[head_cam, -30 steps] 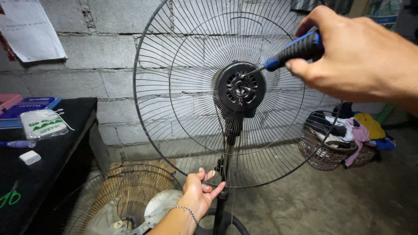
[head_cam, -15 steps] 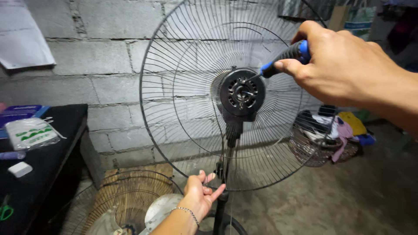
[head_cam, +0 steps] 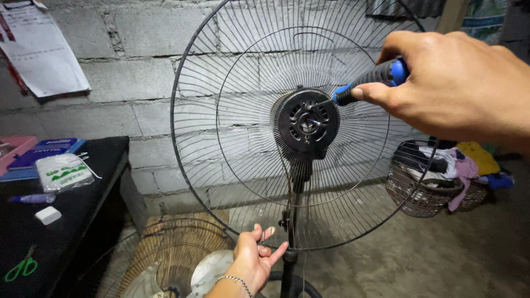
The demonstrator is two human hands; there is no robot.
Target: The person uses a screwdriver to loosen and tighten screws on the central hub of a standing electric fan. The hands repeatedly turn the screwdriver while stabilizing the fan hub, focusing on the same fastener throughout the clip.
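1. Both hands are at the fan: the right hand (head_cam: 458,91) is closed around the blue-and-black rubber handle of a screwdriver (head_cam: 372,80), high at the right of the view, while the left hand (head_cam: 255,259) sits low at the centre with fingers loosely curled and partly spread, touching the bottom wires of the guard beside the stand and gripping nothing firmly.
2. From the right hand the screwdriver's thin metal shaft runs down and left, its tip meeting the round black motor housing (head_cam: 307,124) at the hub of the fan.
3. Around that hub spreads the large round black wire rear fan guard (head_cam: 221,110), upright and facing the camera, with no blades on it; the right hand is in front of its upper right part, the left hand at its lower rim.
4. Under the housing the black stand pole (head_cam: 288,265) drops straight down, just right of the left hand.
5. On the floor by the left wrist lie a second, rusty wire guard (head_cam: 160,248) and a pale fan blade (head_cam: 212,270).
6. At the left edge stands a black bench (head_cam: 83,209) carrying green-handled scissors (head_cam: 22,269), a white plastic bag (head_cam: 63,172) and blue booklets (head_cam: 47,152).
7. Right of the fan, on the concrete floor, sits a woven basket (head_cam: 425,198) heaped with clothes, in front of a grey block wall (head_cam: 138,66).
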